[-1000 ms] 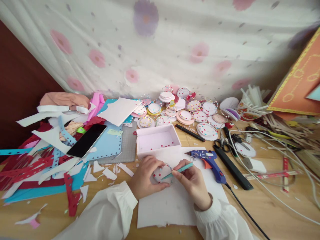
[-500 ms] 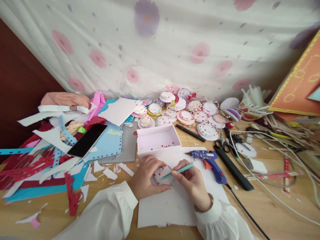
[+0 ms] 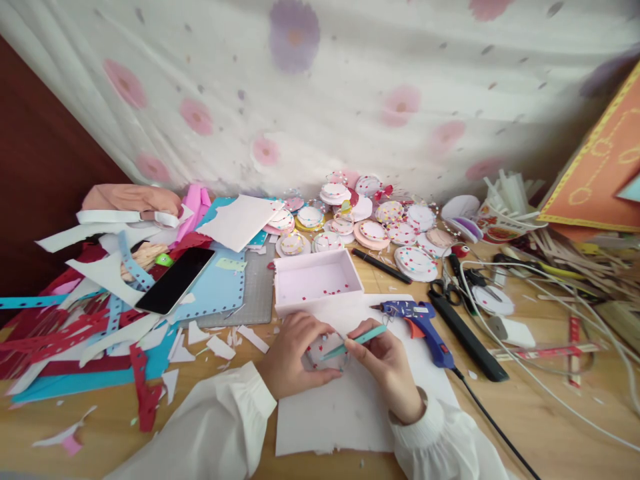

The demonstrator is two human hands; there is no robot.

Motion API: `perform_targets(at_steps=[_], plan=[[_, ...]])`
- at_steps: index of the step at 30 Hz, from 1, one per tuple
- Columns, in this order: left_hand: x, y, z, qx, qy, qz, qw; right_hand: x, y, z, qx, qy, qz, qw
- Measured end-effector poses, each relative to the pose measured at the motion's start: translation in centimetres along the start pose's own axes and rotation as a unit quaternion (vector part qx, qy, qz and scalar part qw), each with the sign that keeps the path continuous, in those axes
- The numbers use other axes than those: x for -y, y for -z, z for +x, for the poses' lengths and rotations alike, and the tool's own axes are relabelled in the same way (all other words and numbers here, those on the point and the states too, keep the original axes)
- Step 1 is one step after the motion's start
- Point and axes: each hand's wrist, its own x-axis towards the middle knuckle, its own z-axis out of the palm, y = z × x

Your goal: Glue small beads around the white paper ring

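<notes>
My left hand (image 3: 295, 357) curls around a small white disc (image 3: 316, 350) with red dots, gripping its edge between thumb and fingers. In my right hand (image 3: 383, 363) are teal tweezers (image 3: 356, 340), pinched between thumb and fingers, their tip pointing left over the disc. Both hands are above a white sheet (image 3: 333, 423). Just beyond them stands a pale pink open box (image 3: 319, 303) with small red pieces inside. A blue glue gun (image 3: 425, 330) lies right of my right hand.
Decorated paper discs (image 3: 373, 232) crowd the back. Paper scraps (image 3: 115, 327) and a phone (image 3: 175, 281) lie left. Scissors (image 3: 445, 291), a black bar-shaped object (image 3: 467, 337), white cables (image 3: 540, 393) and a cup of glue sticks (image 3: 505, 220) are on the right.
</notes>
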Motion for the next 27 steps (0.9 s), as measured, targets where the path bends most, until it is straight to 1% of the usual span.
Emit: perform_targets(at_steps=[11,15,20,27], plan=[[-0.09,0.0,0.08,0.003,0.0,0.011,1.0,0.67,-0.46,0.2,-0.033,-0.008,-0.017,0.999],[-0.15,-0.03,0.01,-0.002,-0.004,0.013,1.0,0.65,-0.49,0.31,-0.033,-0.013,-0.023,0.999],[-0.35,0.07,0.08,-0.002,-0.002,0.018,1.0,0.51,-0.42,0.37,-0.028,0.0,-0.023,0.999],[-0.27,0.0,0.21,-0.004,-0.004,0.02,1.0,0.54,-0.56,0.23,-0.041,0.005,-0.024,0.999]])
